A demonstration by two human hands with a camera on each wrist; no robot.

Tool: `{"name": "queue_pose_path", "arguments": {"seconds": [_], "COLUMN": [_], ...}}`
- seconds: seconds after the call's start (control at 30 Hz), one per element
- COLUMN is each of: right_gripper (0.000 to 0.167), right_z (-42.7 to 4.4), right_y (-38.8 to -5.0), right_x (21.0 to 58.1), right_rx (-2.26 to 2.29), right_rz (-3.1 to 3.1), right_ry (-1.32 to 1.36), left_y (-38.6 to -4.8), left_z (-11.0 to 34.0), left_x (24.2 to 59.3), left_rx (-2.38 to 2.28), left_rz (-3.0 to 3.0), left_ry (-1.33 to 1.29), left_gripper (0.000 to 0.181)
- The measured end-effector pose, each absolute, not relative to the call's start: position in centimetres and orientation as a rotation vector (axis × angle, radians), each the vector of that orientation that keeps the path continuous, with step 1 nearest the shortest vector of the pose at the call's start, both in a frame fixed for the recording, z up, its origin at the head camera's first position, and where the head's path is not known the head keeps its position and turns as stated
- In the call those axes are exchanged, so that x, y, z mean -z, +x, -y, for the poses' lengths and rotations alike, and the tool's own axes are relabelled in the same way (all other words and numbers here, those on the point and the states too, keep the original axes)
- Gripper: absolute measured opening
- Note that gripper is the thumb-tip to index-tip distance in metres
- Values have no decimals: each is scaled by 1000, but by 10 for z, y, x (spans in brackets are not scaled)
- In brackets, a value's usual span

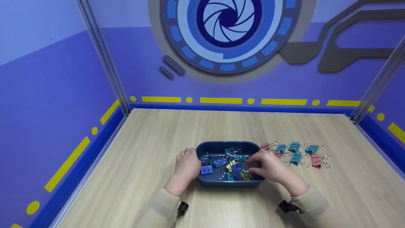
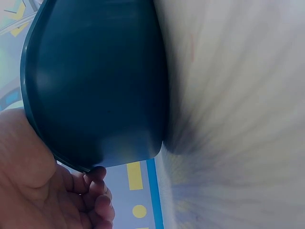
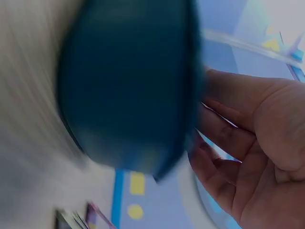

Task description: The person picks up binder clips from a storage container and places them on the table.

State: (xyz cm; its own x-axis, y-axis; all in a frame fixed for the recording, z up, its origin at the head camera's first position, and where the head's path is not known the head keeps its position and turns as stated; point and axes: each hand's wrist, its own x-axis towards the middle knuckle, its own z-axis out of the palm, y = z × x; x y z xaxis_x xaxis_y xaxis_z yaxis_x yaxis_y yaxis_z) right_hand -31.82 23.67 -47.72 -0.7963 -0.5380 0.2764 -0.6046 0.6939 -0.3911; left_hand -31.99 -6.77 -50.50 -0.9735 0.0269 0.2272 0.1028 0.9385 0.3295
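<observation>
A dark blue plastic tub (image 1: 221, 183) stands on the table, with binder clips (image 1: 220, 162) in blue, teal and yellow-green lying loose inside. My left hand (image 1: 188, 164) grips the tub's left rim, its fingers curled at the far corner in the left wrist view. Over the right end of the tub, my right hand (image 1: 269, 166) reaches in with thumb and fingers spread apart, above a yellow-green binder clip (image 1: 246, 175). In the right wrist view its fingertips are hidden behind the tub wall (image 3: 128, 90). I see nothing held in that hand.
To the right of the tub, teal binder clips (image 1: 294, 147) and pink binder clips (image 1: 316, 160) lie loosely in rows on the wooden table (image 1: 152, 133). Blue panels (image 1: 133, 69) close off the back and sides.
</observation>
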Motion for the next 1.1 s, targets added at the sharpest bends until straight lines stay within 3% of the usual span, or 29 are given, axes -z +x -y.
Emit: {"name": "queue_pose_path", "arguments": {"seconds": [0.53, 0.93, 1.1], "right_gripper": [15, 7, 9], "right_z": [-226, -223, -217], "right_y": [-323, -323, -319], "right_x": [495, 494, 493], "right_rx": [-841, -1513, -1426], "right_rz": [2756, 2742, 2783], "right_ry": [1074, 774, 702], "left_y": [-321, -320, -320], "left_z": [68, 67, 67], "left_x": [504, 503, 504], "left_rx": [525, 540, 558], "left_rz": [2900, 2907, 2899], "left_ry": [-74, -77, -80], "left_gripper": [28, 29, 29]}}
